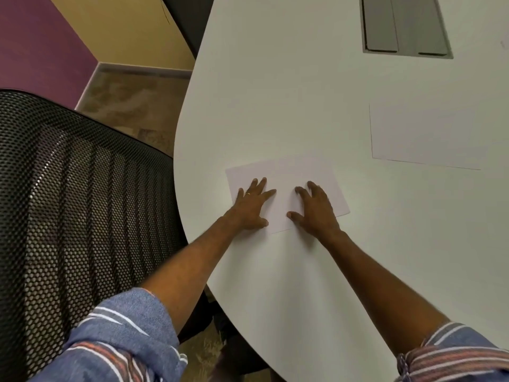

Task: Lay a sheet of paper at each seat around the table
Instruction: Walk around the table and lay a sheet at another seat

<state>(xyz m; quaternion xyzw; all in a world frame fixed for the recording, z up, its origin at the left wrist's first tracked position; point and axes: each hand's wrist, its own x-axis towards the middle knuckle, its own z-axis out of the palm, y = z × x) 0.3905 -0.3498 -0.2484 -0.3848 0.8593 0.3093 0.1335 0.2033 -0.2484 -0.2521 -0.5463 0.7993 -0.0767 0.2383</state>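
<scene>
White surface (303,106) in front of you carries the sheet of paper (286,177) near its curved edge, beside the mesh chair (82,188). Your left hand (249,206) and right hand (316,210) lie flat on it, fingers (261,183) spread, gripping nothing. Square it to the seat with light pressure, then lift both palms straight up so it doesn't skid.

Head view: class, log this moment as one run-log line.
step: laying sheet | left hand: flat on near sheet | right hand: flat on it | second sheet: already laid | table

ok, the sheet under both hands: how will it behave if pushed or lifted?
The sheet lies fully flat on the smooth table, so it likely slides easily under the left hand and right hand. It looks thin: probably floppy and very light when lifted, and hard to pinch off the surface.
</scene>
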